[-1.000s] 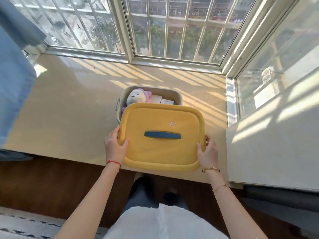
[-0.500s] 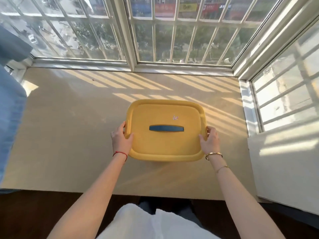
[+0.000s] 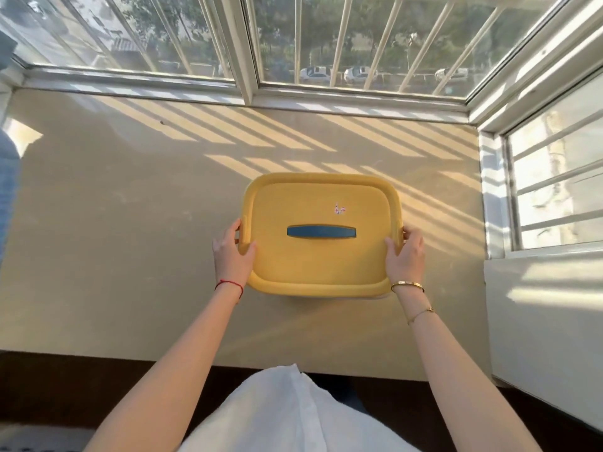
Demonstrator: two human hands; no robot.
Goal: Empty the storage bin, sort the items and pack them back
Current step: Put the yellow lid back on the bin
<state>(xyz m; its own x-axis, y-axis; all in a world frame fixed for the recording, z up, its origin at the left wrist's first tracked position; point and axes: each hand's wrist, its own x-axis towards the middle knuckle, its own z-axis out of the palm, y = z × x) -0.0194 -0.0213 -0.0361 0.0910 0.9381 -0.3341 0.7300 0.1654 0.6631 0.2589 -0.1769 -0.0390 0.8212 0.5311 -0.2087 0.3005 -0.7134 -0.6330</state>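
Change: since a second ago your yellow lid [image 3: 321,236] has gone forward over the bin and now hides it wholly; the plush toy and boxes seen inside then no longer show.
Lid: it lies level at the centre of the view, long side running 9 to 3 o'clock, its blue handle [image 3: 321,231] across the middle and a small red-and-white sticker [image 3: 339,209] toward 1 o'clock of that handle.
Left hand: your left hand [image 3: 232,256] grips the lid's 9 o'clock edge, thumb on the top face, fingers curled under the rim; a red string [image 3: 228,283] circles the wrist.
Right hand: your right hand [image 3: 406,256] grips the 3 o'clock edge the same way, thumb on top; a gold bangle [image 3: 407,284] and a thin chain [image 3: 421,314] sit on the wrist.
Ledge: the beige window ledge [image 3: 114,223] under the lid is striped with sunlight from the barred window [image 3: 326,37] at 12 o'clock.
Near you: white cloth [image 3: 287,415] at 6 o'clock.
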